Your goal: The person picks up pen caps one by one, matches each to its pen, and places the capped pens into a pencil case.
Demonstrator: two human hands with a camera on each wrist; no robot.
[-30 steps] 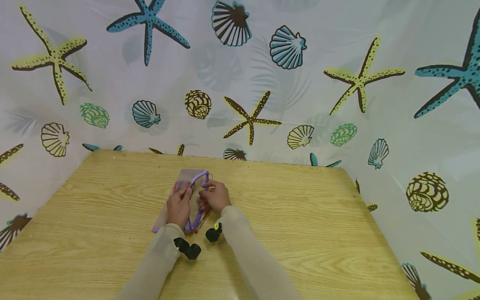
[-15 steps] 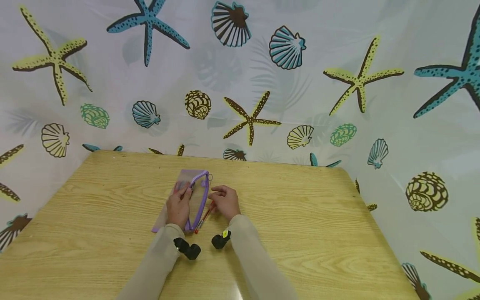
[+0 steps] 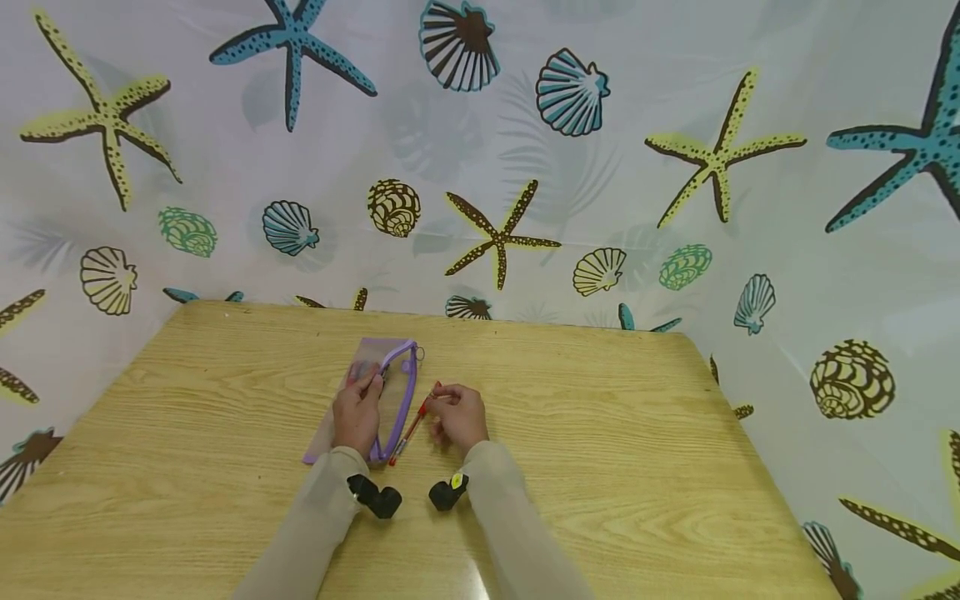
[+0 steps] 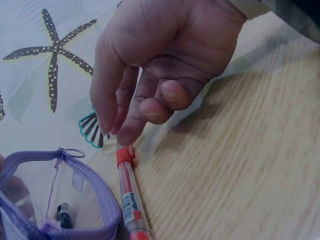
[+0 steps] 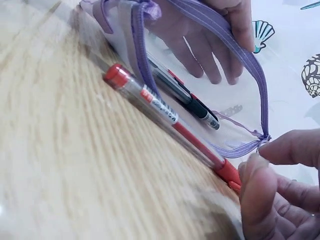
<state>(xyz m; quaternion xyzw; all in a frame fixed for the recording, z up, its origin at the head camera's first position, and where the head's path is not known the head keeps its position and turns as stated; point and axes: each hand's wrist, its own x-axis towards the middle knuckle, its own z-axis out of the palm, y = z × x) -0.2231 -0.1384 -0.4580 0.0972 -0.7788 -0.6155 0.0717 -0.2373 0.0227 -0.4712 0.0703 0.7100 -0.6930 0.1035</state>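
Observation:
A see-through pencil case (image 3: 327,433) with purple zip edging lies on the table, its mouth spread wide. My left hand (image 3: 356,417) holds it, thumb by the rim; in the right wrist view several fingers (image 5: 200,55) show through the clear side. Inside lies a black-and-clear pen (image 5: 192,100). Along the zipped edge, outside the case, lies a red pen (image 3: 408,433) with a red cap (image 4: 125,156). My right hand (image 3: 459,417) pinches the red pen near its capped end with thumb and forefinger, the other fingers curled loosely.
The wooden table (image 3: 637,442) stretches out around the case, with a patterned shell-and-starfish curtain (image 3: 510,150) behind and at both sides. A small metal ring (image 4: 75,153) hangs at the zip's end. Black wrist cameras (image 3: 375,497) sit on both sleeves.
My right hand has moved from the case's mouth to the right and slightly toward me, onto the red pen's capped end. My left hand has kept its place on the case.

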